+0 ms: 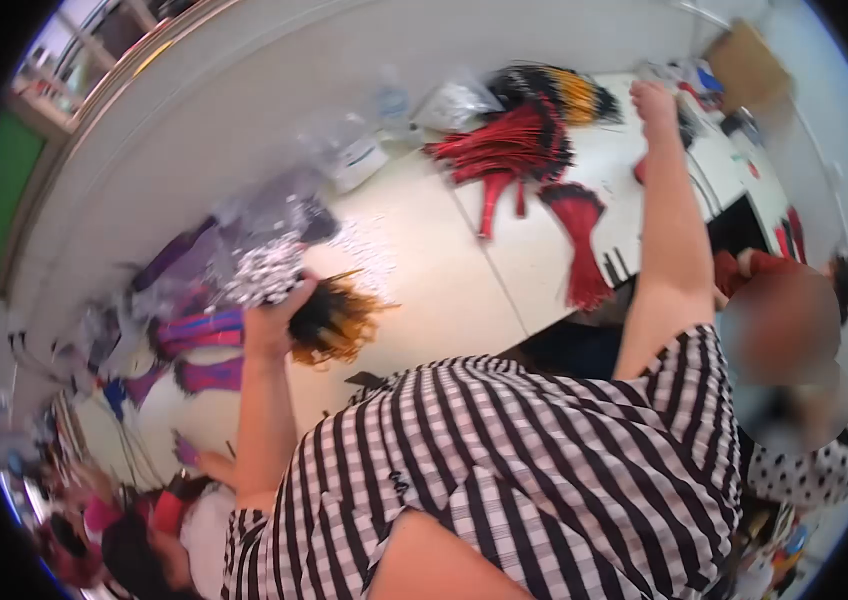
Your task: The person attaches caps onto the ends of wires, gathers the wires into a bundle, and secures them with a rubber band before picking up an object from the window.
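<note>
My left hand (pixel 277 318) is closed around a bundle of black and yellow wires (pixel 336 322), whose loose yellow ends fan out to the right. Just behind that hand lies a heap of small silvery pieces (pixel 266 268), too small to name, with more scattered on the table. Far across the table, my right hand (pixel 654 108) is stretched out with its fingers curled in; anything inside them is hidden. Near my right arm are a red wire bundle (pixel 576 240) with dark ends and a larger pile of red and black wires (pixel 514 145).
Black and yellow wires (pixel 569 92) lie at the back. Clear plastic bags (pixel 344 150) line the wall side of the white table (pixel 424 240). Purple wire bundles (pixel 209 375) lie at the left. Co-workers sit on both sides, one with a dotted garment (pixel 799 475) at the right.
</note>
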The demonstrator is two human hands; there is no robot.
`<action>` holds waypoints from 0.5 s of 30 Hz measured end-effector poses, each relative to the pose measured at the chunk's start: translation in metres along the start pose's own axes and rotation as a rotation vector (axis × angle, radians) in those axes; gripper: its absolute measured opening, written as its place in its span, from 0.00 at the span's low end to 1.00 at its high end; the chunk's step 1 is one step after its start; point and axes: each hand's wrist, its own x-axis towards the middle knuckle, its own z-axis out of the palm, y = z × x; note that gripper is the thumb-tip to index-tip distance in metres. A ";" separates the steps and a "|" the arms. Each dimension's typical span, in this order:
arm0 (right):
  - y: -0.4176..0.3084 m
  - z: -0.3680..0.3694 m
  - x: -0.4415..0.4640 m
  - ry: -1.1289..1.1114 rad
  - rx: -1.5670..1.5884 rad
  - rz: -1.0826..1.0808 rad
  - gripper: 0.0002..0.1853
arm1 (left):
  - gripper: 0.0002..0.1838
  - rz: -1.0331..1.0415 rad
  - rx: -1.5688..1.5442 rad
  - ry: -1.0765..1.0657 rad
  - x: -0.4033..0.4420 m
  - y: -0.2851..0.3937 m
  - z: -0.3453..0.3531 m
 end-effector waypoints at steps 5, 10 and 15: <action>-0.111 0.121 -0.255 -0.859 0.135 -0.216 0.12 | 0.22 0.011 0.049 -0.084 0.001 -0.007 0.019; -0.105 0.194 -0.366 -1.198 0.481 -0.030 0.10 | 0.18 0.058 0.212 -0.254 0.001 -0.025 0.016; -0.113 0.210 -0.379 -1.146 0.690 -0.018 0.07 | 0.26 0.036 0.012 -0.260 -0.010 -0.001 0.034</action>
